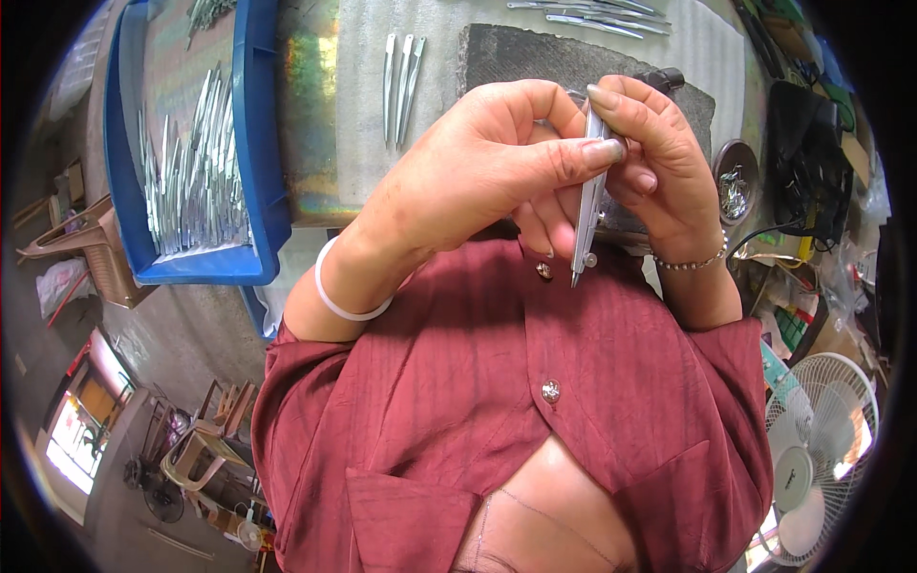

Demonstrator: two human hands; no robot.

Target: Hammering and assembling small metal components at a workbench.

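Both hands are raised together over the near edge of the worktable. Between them is a slim silver metal piece (pixel 589 205) that looks like a drawing compass, with a small round screw near its pointed lower end. My left hand (pixel 468 158) grips it with thumb and curled fingers, the thumb lying across its upper part. At its top end, the thumb and fingers of my right hand (pixel 659 134) pinch it. The fingers cover this end, so its detail is hidden. A dark stone-like slab (pixel 506 67) lies behind the hands.
A blue tray (pixel 258 143) at left holds many slim metal pieces (pixel 196 181). A few similar pieces (pixel 404 86) lie on the pale sheet (pixel 363 57), others (pixel 592 17) at the far side. A round dish (pixel 748 153) of small metal parts stands right; a fan (pixel 812 458) is lower right.
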